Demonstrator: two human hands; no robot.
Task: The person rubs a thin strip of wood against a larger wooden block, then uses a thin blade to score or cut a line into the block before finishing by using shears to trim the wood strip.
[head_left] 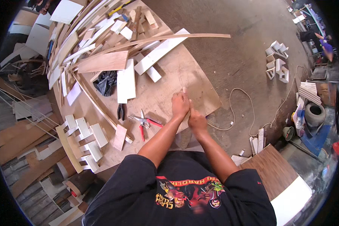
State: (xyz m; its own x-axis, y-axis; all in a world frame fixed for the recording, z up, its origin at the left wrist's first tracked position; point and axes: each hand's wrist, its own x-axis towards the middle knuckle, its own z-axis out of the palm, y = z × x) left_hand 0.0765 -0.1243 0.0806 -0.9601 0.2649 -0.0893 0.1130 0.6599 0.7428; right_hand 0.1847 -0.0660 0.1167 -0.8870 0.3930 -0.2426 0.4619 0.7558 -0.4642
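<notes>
Close together over the near right part of the plywood tabletop (197,88) are both my hands. My left hand (180,105) is closed around a narrow light strip (184,89) that looks like wood; only its tip shows past the knuckles. Slightly nearer and to the right, my right hand (197,119) is closed, one finger pointing up against the left hand. What its fingers grip is hidden. Left of my forearm lie red-handled cutters (144,121), jaws apart, and black-handled pliers (120,112).
Wood offcuts (103,62) pile across the table's far left, with a black plastic bag (106,83) among them. A white slatted wooden assembly (87,137) sits at the near left corner. Small white wooden frames (279,69) and a cable (248,96) lie on the floor to the right.
</notes>
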